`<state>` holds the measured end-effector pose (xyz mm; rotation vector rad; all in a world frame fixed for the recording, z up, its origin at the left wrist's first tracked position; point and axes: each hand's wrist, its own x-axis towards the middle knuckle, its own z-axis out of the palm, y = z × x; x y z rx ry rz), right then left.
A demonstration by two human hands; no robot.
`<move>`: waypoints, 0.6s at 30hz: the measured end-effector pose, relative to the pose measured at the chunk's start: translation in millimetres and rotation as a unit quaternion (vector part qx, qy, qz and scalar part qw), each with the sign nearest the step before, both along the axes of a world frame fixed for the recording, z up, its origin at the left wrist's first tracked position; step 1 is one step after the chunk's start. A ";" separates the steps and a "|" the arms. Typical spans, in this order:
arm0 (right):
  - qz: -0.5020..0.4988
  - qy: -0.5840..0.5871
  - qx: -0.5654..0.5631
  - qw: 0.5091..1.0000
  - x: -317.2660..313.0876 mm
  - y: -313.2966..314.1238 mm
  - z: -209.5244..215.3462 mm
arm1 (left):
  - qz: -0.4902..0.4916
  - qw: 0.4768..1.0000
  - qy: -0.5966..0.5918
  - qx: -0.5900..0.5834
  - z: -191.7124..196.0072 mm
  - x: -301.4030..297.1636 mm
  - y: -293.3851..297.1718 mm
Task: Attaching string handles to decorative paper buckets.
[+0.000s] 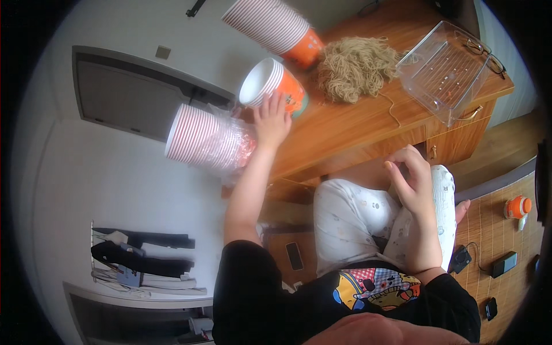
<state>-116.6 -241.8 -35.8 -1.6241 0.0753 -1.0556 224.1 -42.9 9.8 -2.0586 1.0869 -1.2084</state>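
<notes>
On the left of the wooden desk is a short stack of paper buckets (292, 95), orange outside and white inside, tipped toward the left. My left hand (271, 121) rests against its side with fingers spread. By that wrist lies a taller stack of paper buckets (192, 135), partly wrapped in clear plastic. Above my lap, my right hand (411, 175) is closed, thumb and fingertips drawn together. Whatever it may pinch is too small to make out. A heap of tangled beige yarn (359, 69) sits beside the short stack, one loose strand trailing toward the desk's front edge.
Behind, another tall stack of paper buckets (270, 29) leans left. A clear plastic bin (440, 75) with small bits inside and eyeglasses (486, 54) occupy the desk's right end. Drawers (454, 135) form its front. A phone (294, 256) lies lower left of my legs.
</notes>
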 end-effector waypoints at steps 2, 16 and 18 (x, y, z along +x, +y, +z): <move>-0.001 0.001 -0.003 1.000 0.7 0.7 0.9 | -0.027 0.999 -0.010 0.024 -6.8 6.3 0.6; 0.009 0.052 0.023 0.998 12.0 -0.3 0.5 | -0.053 0.977 0.158 0.132 -1.9 6.3 -19.7; 0.007 0.062 0.029 0.998 17.7 -2.7 -8.1 | -0.103 0.967 0.220 0.074 2.0 -22.2 -32.9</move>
